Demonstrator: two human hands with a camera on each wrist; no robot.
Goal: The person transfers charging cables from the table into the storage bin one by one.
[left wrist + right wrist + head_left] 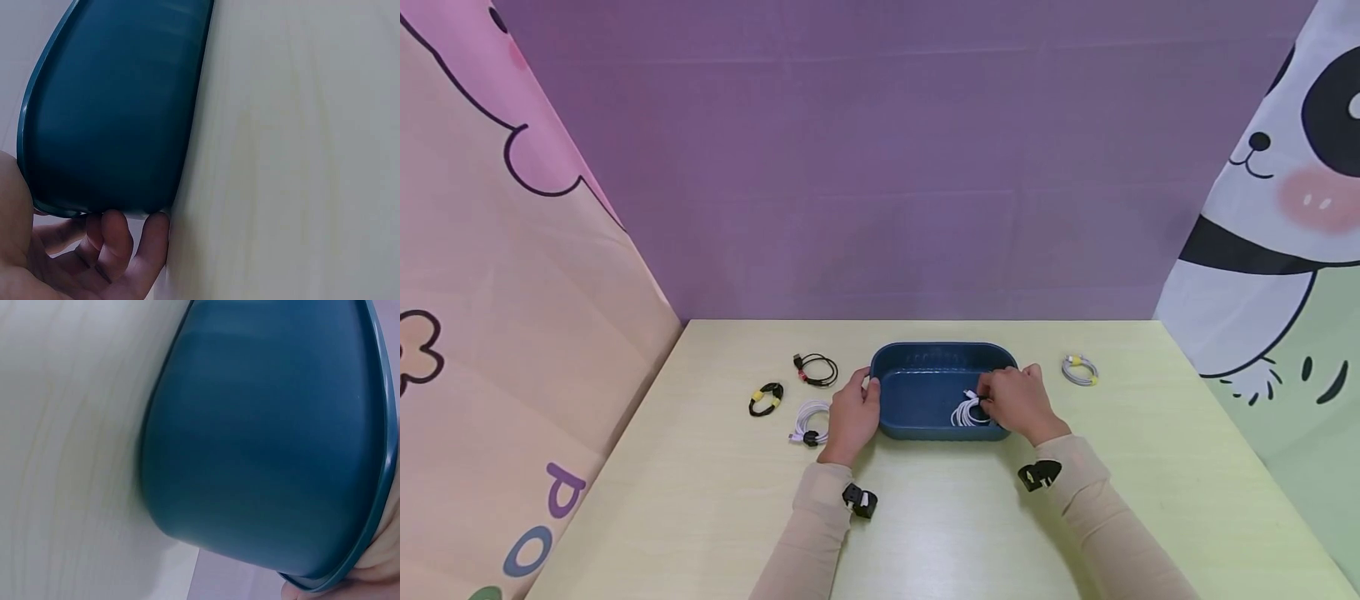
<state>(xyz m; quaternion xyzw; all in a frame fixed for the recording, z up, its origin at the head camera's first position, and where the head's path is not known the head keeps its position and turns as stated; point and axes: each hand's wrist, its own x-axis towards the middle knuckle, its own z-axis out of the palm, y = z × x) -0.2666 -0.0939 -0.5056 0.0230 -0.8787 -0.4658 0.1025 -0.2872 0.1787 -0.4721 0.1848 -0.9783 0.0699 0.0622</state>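
A dark blue oval tub (pixel 925 367) stands mid-table. My left hand (pixel 863 393) grips its left end, thumb on the rim; in the left wrist view the fingers (pixel 115 250) curl against the tub's outer wall (pixel 119 106). My right hand (pixel 989 402) reaches over the right end and pinches a coiled white cable (pixel 964 412) that lies inside the tub. The right wrist view shows the tub's wall (pixel 262 437) with only a sliver of my right hand (pixel 381 575) at the rim; the cable is hidden there.
Left of the tub lie a black cable with a red end (pixel 815 368), a black bundle with a yellow tie (pixel 766 398) and a white cable with a black tie (pixel 811 421). A grey cable with yellow ties (pixel 1079 369) lies to the right. Cloth walls enclose three sides.
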